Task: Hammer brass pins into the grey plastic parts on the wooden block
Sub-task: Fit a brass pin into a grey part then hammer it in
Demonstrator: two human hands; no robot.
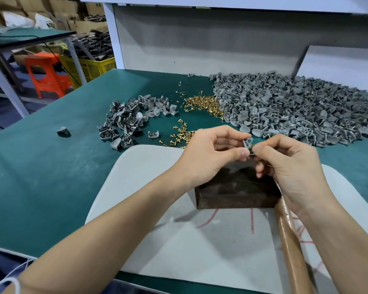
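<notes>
Pinching one grey part [248,144] in the left hand [210,153], with thumb and forefinger curled on its near-left side. Meeting it from the right with the right hand [291,166], thumb and forefinger tip closed on the part's lower right edge. Probably feeding a pin in, but cannot see one between those fingertips.

Held in the air, touching both hands, just above the far edge of the block [236,192]. Not yet resting on it. Stands roughly upright: long axis near vertical, holed boss at the top facing the camera. Cannot tell which hole takes the pin.

Judging the next move: needs to go down and slightly toward the body onto the block top. Likely wants tipping from upright so the hole axis ends vertical.

Spotting the hammer handle [289,240] right of the block, with long axis running from the block's near right corner toward the body and passing under the right wrist. Cannot see its head, hidden behind the right hand. Far nearer the right hand, so would free that one for the hammer and steady the part with the left.

Farther back on the table [40,177]: loose pins [204,105] beyond the left hand, big heap [295,111] of parts to the right, small heap [125,124] to the left. Under the block, a white mat [149,187].
</notes>
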